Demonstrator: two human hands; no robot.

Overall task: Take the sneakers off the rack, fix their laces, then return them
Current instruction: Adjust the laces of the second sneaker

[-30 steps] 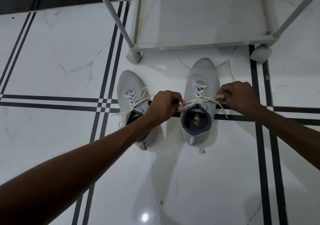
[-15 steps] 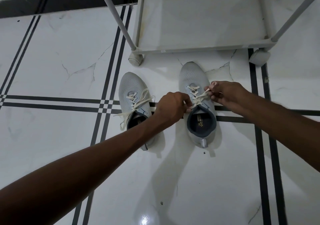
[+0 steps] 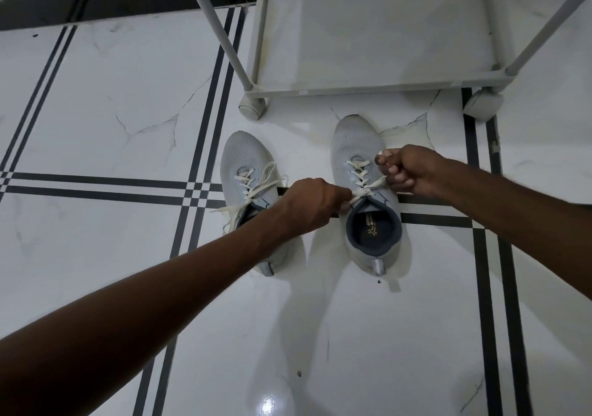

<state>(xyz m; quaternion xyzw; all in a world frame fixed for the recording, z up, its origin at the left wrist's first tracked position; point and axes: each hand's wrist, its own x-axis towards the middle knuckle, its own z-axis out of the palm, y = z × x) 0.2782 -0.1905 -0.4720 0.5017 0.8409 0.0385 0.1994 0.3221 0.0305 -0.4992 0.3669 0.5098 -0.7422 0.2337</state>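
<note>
Two pale grey sneakers stand side by side on the floor, toes toward the rack. On the right sneaker (image 3: 355,140) the cream laces (image 3: 360,175) are crossed near the collar. My left hand (image 3: 312,204) pinches one lace end at the left of the tongue. My right hand (image 3: 413,172) grips the other lace end at the shoe's right side. The left sneaker (image 3: 245,156) has loose, untied laces (image 3: 253,188) trailing over its side; my left forearm covers its heel.
The white wheeled shoe rack (image 3: 352,87) stands just beyond the toes, its bottom shelf bare, casters (image 3: 253,108) at both front corners. The floor is glossy white marble tile (image 3: 96,111) with black stripe lines.
My right hand has shifted back outward to the right and up along the shoe, drawing its lace end with it. My left hand stays at the tongue. The view has drifted slightly.
</note>
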